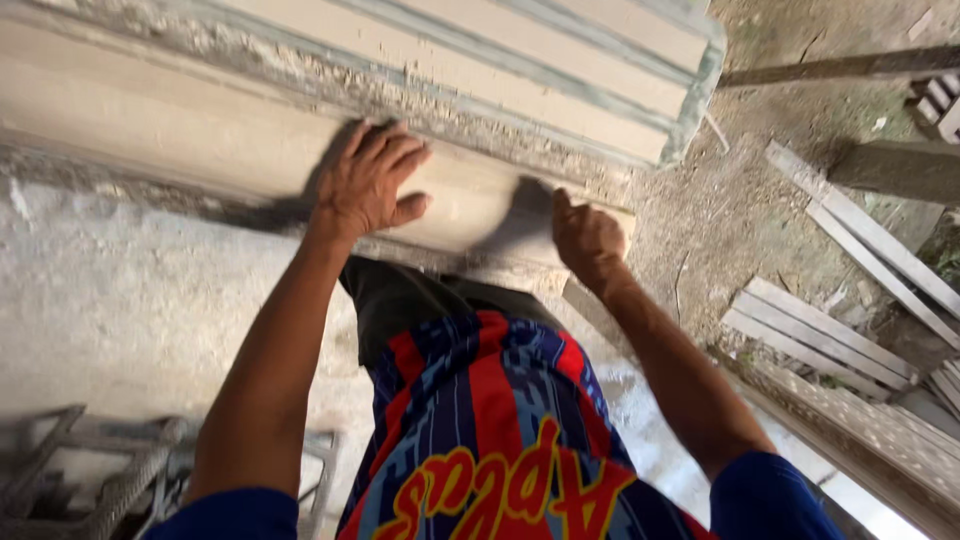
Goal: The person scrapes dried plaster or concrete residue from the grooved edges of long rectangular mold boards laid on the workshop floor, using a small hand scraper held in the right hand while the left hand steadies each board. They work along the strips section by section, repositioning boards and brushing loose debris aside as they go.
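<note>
We've got our left hand [367, 185] flat, fingers spread, and right hand [588, 240] curled on the long moulded slab [200, 140] mid-frame, so best keep pressure even.

A smooth, matt cement moulding [200, 130] is seen, edged with rough, crumbly mortar [400, 95]; weathered wooden slats [815, 335] are scattered nearby.

A pale moulded slab [200, 130] is lying along the rough concrete floor [120, 300]; loose wooden slats [815, 335] are lying on the dirt ground [730, 210] beside it.
</note>
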